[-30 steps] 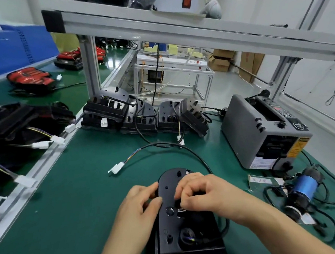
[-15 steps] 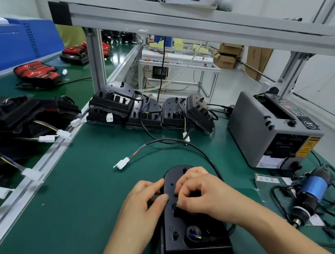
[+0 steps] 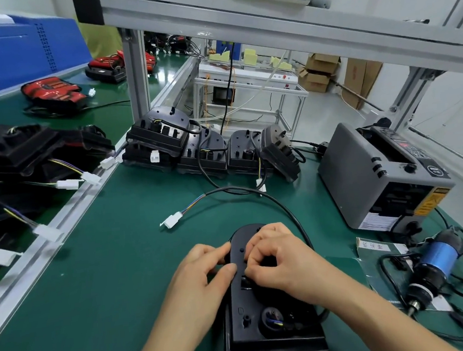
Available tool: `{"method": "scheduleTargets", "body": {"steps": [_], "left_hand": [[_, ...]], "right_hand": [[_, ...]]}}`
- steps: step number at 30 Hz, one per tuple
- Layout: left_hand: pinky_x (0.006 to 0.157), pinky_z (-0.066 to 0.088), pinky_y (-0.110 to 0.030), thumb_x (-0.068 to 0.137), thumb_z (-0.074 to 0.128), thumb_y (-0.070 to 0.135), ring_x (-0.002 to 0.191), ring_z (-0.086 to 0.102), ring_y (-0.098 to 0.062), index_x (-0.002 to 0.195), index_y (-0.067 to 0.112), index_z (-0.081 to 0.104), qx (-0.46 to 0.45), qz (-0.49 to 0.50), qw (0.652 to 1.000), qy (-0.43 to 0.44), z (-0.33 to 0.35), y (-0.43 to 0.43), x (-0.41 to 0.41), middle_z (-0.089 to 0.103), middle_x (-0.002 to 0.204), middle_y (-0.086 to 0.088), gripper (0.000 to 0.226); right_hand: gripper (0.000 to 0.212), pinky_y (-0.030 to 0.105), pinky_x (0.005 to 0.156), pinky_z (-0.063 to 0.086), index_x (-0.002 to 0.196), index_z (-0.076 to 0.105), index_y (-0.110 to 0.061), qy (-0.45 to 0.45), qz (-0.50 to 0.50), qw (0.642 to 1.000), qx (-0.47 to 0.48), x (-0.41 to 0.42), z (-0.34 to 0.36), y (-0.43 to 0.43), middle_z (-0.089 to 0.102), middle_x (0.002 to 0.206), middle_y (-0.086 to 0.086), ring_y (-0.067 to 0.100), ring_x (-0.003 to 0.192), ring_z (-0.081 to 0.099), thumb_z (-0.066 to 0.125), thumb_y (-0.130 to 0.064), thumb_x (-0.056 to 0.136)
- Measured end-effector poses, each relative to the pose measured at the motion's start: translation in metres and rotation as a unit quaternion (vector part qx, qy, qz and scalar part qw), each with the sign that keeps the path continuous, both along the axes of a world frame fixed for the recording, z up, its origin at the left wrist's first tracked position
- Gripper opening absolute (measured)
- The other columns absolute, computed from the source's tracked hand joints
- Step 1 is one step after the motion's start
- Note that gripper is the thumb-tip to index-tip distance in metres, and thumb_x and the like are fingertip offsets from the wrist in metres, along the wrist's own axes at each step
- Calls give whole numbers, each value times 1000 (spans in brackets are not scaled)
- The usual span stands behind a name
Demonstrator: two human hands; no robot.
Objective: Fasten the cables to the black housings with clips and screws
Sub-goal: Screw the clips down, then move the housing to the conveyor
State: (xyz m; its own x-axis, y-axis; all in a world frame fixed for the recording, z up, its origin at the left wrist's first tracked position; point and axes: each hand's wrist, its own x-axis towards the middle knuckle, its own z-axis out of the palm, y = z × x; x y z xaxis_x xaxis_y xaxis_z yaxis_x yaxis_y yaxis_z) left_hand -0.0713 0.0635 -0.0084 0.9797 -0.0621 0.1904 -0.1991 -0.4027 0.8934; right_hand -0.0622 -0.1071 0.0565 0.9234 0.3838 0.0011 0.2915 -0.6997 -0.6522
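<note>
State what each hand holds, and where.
Left hand steadies the black plastic housing at its left edge. Right hand pinches something at its middle; too hidden to name.

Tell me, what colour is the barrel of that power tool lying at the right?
Blue, with black ends: the electric screwdriver shows best in the head view.

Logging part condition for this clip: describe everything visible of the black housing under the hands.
The black housing lies flat on the green mat, its rounded end away from the person and its wider stepped rectangular base nearest. It looks like matte moulded plastic with small holes and bosses. A round opening near the base shows coloured wires inside. A black cable loops from its right side to a white connector. The left hand steadies its left edge; the right hand pinches something on top, too hidden to identify.
</note>
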Motion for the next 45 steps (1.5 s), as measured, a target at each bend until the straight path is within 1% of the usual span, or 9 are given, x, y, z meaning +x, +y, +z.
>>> {"method": "scheduleTargets", "body": {"steps": [11,20,30,32,33,35,37,39,45], "left_hand": [[80,42,-19,87,63,28,89,54,-1,121,36,61,1,-2,1000,-4,-1,0,0,52,95,23,34],[77,39,-16,87,64,26,89,53,0,119,36,62,3,5,1000,-15,-1,0,0,50,95,27,34],[84,43,-23,87,64,26,94,53,-3,121,34,62,11,18,1000,-20,4,-2,-3,53,94,22,35],[83,43,-24,88,62,24,95,51,-3,116,35,64,52,35,997,-49,9,-2,-8,52,95,22,30],[79,43,-24,89,61,19,93,50,-3,107,35,66,82,43,992,-82,13,-2,-12,52,94,21,25],[68,43,-25,84,54,4,85,47,-7,86,29,67,136,52,975,-167,19,0,-19,54,89,16,29],[60,44,-30,75,44,7,81,44,-13,73,26,67,176,46,953,-244,22,2,-26,58,84,9,30],[59,46,-33,72,41,12,83,44,-17,73,26,71,207,43,934,-288,21,2,-31,62,84,5,34],[60,42,-34,73,42,14,85,42,-22,79,30,75,271,61,903,-328,13,0,-37,68,87,3,38]], "right_hand": [[30,4,87,30,59,54,-32,-18,6,1000,-15,1,-1,2,61,90,-14,-4,107,39,68,-15,79],[34,7,89,32,57,51,-35,-29,10,999,-25,3,-2,3,59,88,-15,-1,106,39,68,-14,77],[29,12,91,34,58,53,-33,-48,11,998,-36,1,-4,3,58,87,-17,1,107,40,68,-16,76],[24,13,91,34,60,56,-29,-51,11,998,-38,1,-5,2,58,87,-17,2,107,40,68,-16,76],[22,12,91,34,61,57,-27,-50,11,998,-38,1,-5,2,58,87,-17,2,107,40,68,-16,76],[20,12,91,33,63,58,-26,-49,11,998,-38,2,-5,2,58,88,-17,3,108,39,68,-16,76],[19,13,92,33,63,58,-25,-50,11,998,-39,2,-5,2,58,88,-17,3,108,39,69,-17,77],[19,14,92,33,63,58,-25,-48,12,998,-38,1,-5,2,58,88,-17,3,108,39,69,-18,77],[13,17,94,34,67,62,-19,-49,10,998,-35,0,-3,3,60,90,-13,6,109,40,69,-17,78]]}}
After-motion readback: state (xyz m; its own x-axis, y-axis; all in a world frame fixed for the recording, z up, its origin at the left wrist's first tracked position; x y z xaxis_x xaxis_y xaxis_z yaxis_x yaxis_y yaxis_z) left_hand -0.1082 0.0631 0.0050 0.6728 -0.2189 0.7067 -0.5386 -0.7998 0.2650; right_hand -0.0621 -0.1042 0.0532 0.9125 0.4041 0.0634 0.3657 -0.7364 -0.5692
